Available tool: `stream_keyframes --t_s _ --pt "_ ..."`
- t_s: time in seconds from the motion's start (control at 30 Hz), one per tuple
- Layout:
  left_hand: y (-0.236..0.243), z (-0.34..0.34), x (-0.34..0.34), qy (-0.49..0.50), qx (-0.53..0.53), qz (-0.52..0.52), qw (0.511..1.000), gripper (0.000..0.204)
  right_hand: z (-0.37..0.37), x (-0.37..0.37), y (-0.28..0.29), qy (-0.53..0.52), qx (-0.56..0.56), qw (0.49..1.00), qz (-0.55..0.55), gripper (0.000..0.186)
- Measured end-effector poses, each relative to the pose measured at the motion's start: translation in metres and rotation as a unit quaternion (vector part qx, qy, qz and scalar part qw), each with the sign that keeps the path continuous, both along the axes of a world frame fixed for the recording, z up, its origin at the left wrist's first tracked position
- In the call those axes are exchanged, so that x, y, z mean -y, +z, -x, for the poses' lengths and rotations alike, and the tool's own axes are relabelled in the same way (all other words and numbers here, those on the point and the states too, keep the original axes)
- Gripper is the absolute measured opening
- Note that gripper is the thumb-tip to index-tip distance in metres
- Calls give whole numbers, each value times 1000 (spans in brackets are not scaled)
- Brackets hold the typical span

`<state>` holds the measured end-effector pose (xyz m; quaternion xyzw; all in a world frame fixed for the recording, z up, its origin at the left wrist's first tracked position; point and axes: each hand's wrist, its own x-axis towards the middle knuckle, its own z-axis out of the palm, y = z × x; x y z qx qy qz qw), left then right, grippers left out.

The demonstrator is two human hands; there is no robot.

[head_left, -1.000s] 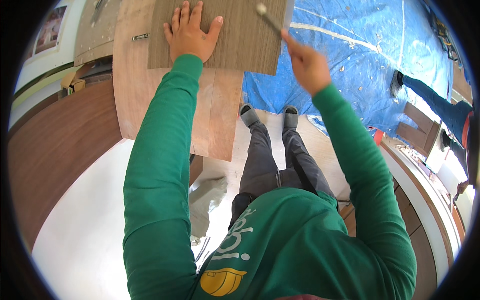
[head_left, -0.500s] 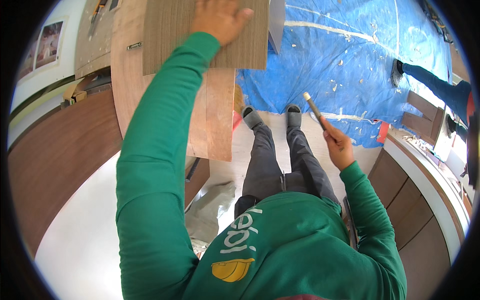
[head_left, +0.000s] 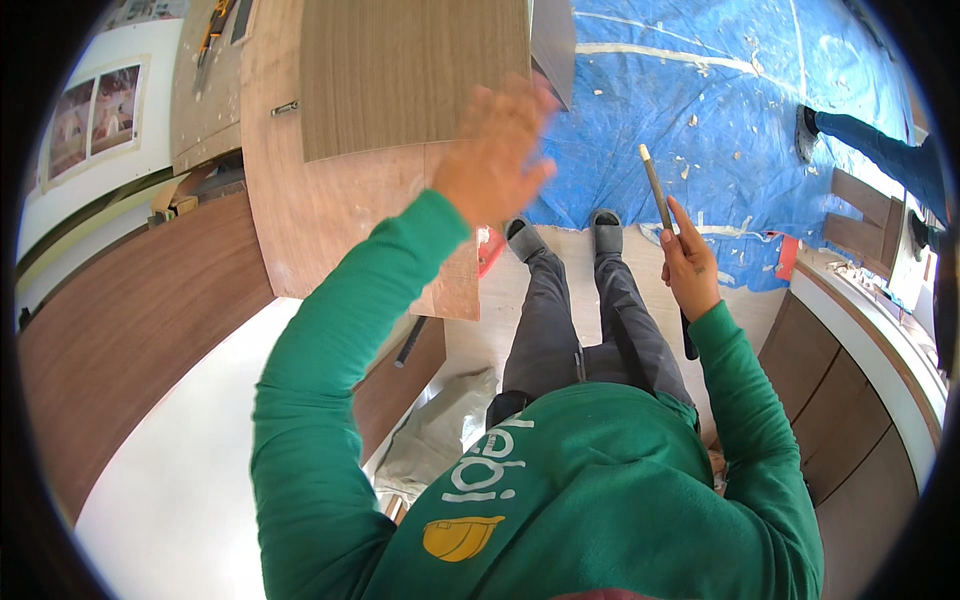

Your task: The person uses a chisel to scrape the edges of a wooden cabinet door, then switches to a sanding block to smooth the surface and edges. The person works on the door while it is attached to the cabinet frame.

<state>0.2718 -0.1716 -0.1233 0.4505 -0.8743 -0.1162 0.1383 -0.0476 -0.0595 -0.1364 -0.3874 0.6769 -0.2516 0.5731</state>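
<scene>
My left hand (head_left: 500, 145), blurred with its fingers spread, is just over the lower right corner of a grey-brown wood-grain panel (head_left: 410, 65). That panel lies on a paler plywood board (head_left: 360, 230) with a rough surface; a small metal fitting (head_left: 284, 108) sits left of the panel. A narrow grey piece (head_left: 552, 60) stands along the panel's right side. To the right, my right hand (head_left: 688, 262) is closed on a slim stick-like tool (head_left: 652, 178) with a pale tip, held upright over the blue sheeting (head_left: 680, 120), above my legs.
An orange-and-black tool (head_left: 213, 35) lies at the upper left. A co-worker's leg (head_left: 865, 145) comes in at the right, by brown boards (head_left: 862, 215). A cabinet with a white edge (head_left: 840, 400) borders my right. A crumpled pale sack (head_left: 435, 415) lies low beside me.
My left hand has lifted off the panel and moved right and toward me. My right hand has dropped from beside the panel to lower right, still holding the tool.
</scene>
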Motion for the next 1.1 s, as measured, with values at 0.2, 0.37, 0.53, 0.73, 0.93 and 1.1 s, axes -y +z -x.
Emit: stream_keyframes --t_s 0.2,0.37,0.53,0.73,0.93,1.1 --pt "-19 6 -34 -130 95 -77 984 60 -22 20 -16 -5 47 998 42 49" --pt "-10 -26 -17 -162 56 -23 985 57 -58 55 -26 -12 99 992 78 48" --pt "-6 -108 96 189 10 57 980 62 -90 61 -12 99 57 982 149 51" --pt "-16 -111 125 365 79 -6 927 64 -99 60 -9 120 -10 970 213 54" --pt "-16 -107 127 392 93 -23 915 64 -109 82 -4 159 -36 954 251 54" --pt "-19 -107 127 386 77 -11 919 64 -115 107 3 206 -66 940 263 55"
